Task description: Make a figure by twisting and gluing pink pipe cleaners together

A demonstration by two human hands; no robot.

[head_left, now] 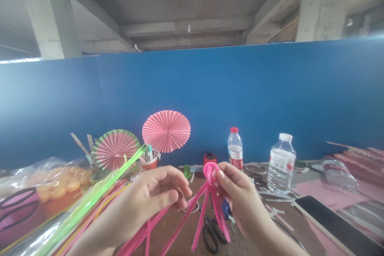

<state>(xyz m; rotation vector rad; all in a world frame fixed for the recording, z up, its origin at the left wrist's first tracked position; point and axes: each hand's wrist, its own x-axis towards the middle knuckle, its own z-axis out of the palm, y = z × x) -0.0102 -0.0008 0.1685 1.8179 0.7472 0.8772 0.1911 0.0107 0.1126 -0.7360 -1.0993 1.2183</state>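
My right hand (237, 192) pinches the looped top of a bundle of pink pipe cleaners (209, 173), whose loose ends (198, 220) hang down toward the table. My left hand (156, 198) is beside it to the left, fingers curled and thumb pressed to the forefinger, apparently closed on pink pipe cleaner strands (153, 220) that run down and left. Black scissors (211, 234) lie on the brown table (177, 224) below the two hands.
A bag of green and pink pipe cleaners (90, 200) lies at left, beside a plastic bag of orange pieces (57, 182). Two pleated paper fans (166, 131) stand by a pen cup (149, 161). Two water bottles (281, 162) and a phone (333, 222) sit at right. A blue partition (210, 96) stands behind.
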